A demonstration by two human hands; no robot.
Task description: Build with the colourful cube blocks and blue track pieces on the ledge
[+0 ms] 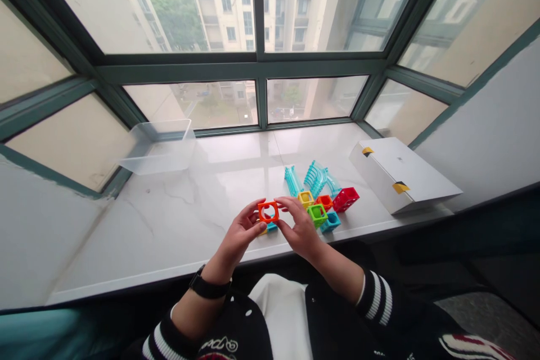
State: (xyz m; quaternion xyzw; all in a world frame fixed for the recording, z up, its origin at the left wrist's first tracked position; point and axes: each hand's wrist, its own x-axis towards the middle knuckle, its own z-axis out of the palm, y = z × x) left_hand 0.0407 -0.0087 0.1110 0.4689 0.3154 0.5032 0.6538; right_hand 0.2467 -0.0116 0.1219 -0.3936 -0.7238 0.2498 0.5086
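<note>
Holding the orange block (274, 217) over the sill (189, 219) in the head view, our left hand (238, 232) and right hand (302, 229) pinched it from opposite sides. We judged it light, stiff, maybe slippery, best gripped by its outer edges. We could not read the script (220, 344) on our jacket (337, 320) or the box's (413, 174) tiny mark (400, 159).

blue piece (271, 226): partly hidden by hands (241, 232) | box mark (400, 159): too small to read | jacket (333, 323): cut off below
</note>
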